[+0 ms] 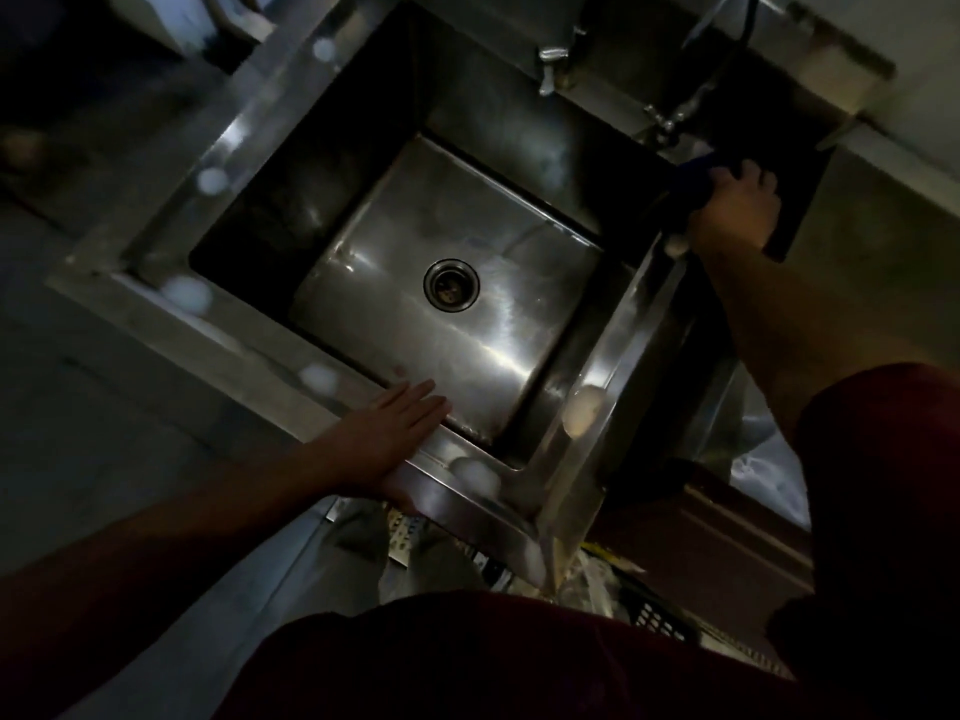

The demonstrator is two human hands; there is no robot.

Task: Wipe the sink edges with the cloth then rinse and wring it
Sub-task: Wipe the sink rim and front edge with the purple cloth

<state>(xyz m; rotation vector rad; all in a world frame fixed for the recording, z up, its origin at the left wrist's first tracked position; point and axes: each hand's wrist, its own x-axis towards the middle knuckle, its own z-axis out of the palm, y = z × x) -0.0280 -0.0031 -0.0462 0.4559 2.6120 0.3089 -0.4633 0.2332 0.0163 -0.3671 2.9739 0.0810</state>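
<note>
**Cloth at the far corner of the steel sink**

From the head camera, a deep stainless-steel sink (pixel 156 210) fills the middle of the frame, turned at an angle, its basin bare and dully shining around a round drain (pixel 451 284). At the top centre a faucet (pixel 551 62) hangs over the back wall; a second tap fitting (pixel 662 119) sits at upper right, close beside the working hand. A dark flat panel (pixel 769 148) lies just beyond that hand. Below the sink's near corner, at lower centre, there is clutter including a black perforated crate (pixel 657 615), too dim to read further.

The blue cloth (pixel 693 181) is at the upper right, on the sink's far right corner of the rim, bunched and dark. The right hand (pixel 737 210) presses down on it, fingers closed over the cloth. The left hand (pixel 395 433) lies flat and open on the near rim at lower centre, fingers stretched toward the basin, holding nothing. Both arms emerge from dark red sleeves (pixel 883 459).
</note>
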